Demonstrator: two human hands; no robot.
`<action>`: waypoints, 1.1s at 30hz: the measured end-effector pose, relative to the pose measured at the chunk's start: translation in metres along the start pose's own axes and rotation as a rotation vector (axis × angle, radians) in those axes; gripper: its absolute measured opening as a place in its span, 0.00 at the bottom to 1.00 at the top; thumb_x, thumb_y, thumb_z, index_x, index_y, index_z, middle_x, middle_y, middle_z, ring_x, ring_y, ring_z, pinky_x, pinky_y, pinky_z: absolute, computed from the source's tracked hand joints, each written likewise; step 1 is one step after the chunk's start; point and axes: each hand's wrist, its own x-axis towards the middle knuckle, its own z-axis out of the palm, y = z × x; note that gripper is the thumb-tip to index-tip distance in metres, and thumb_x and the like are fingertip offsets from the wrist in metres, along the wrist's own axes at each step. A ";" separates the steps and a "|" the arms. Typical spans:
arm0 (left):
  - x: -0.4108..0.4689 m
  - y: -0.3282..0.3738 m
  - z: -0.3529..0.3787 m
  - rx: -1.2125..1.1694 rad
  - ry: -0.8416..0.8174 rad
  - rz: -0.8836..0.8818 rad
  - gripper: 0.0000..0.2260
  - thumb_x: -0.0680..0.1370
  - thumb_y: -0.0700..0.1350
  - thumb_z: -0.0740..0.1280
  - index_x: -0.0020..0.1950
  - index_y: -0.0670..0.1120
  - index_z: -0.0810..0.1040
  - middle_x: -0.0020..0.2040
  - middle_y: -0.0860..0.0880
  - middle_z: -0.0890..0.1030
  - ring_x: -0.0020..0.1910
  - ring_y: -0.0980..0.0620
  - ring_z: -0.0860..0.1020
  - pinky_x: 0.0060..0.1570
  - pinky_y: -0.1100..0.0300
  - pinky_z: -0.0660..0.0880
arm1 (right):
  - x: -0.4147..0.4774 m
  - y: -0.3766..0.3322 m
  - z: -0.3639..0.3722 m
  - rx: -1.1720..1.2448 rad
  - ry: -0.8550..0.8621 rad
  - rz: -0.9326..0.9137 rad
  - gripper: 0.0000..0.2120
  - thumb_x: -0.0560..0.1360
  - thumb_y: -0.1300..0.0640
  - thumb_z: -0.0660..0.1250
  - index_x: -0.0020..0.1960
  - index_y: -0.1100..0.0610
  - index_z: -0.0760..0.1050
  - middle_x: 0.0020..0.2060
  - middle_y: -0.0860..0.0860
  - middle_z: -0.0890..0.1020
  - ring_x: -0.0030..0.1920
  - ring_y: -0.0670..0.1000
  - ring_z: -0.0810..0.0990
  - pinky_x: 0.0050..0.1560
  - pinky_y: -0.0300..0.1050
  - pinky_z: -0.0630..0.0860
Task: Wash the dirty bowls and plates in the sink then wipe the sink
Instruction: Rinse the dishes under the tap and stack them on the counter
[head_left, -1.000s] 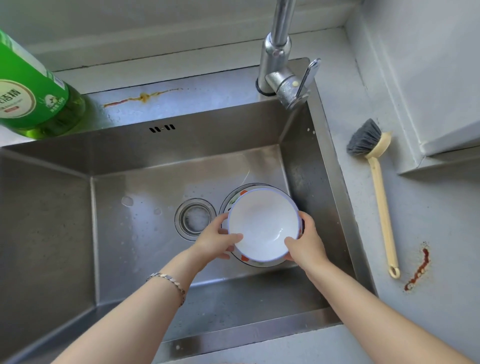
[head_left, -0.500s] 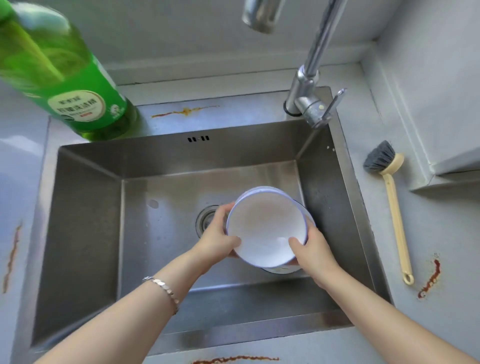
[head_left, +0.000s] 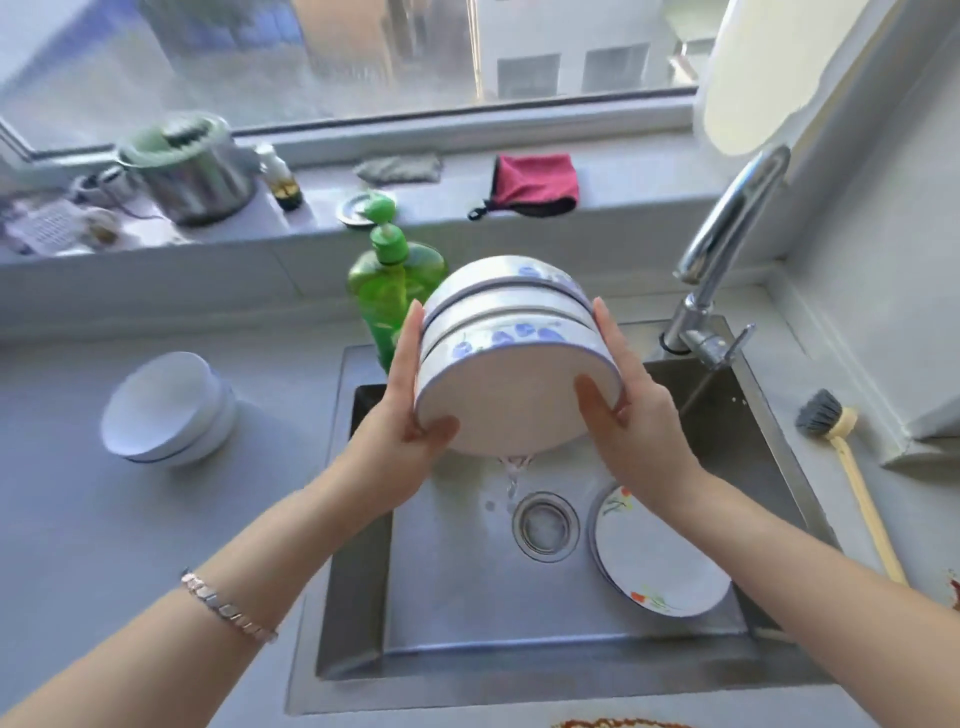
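Head view: left hand (head_left: 410, 415) at nine o'clock and right hand (head_left: 636, 410) at three clasp the tilted stack of white blue-flowered ceramic bowls (head_left: 511, 358), draining over the steel sink (head_left: 779, 447), equally near.

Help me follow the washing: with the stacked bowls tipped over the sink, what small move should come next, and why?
Probably hold the stacked bowls tilted a moment longer: water is running off the lowest rim toward the drain. Both the left hand and right hand grip the sides.
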 end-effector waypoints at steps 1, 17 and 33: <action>-0.005 0.004 -0.010 0.008 0.010 0.021 0.42 0.73 0.39 0.63 0.64 0.77 0.41 0.64 0.78 0.56 0.61 0.78 0.63 0.60 0.76 0.62 | 0.002 -0.009 0.005 -0.002 0.003 -0.044 0.32 0.76 0.60 0.60 0.70 0.41 0.45 0.46 0.40 0.78 0.35 0.34 0.75 0.41 0.22 0.68; -0.022 0.023 -0.065 0.103 0.149 0.291 0.38 0.77 0.39 0.59 0.69 0.67 0.36 0.68 0.78 0.53 0.67 0.70 0.63 0.62 0.76 0.63 | 0.028 -0.053 0.036 -0.046 0.023 -0.527 0.37 0.74 0.63 0.57 0.74 0.36 0.45 0.56 0.54 0.75 0.45 0.44 0.75 0.46 0.30 0.73; -0.020 0.024 -0.058 0.096 0.120 0.242 0.39 0.76 0.38 0.59 0.68 0.72 0.39 0.69 0.73 0.54 0.63 0.76 0.62 0.58 0.79 0.62 | 0.022 -0.047 0.030 -0.060 0.056 -0.548 0.38 0.74 0.64 0.58 0.74 0.38 0.46 0.52 0.53 0.75 0.42 0.42 0.74 0.45 0.23 0.70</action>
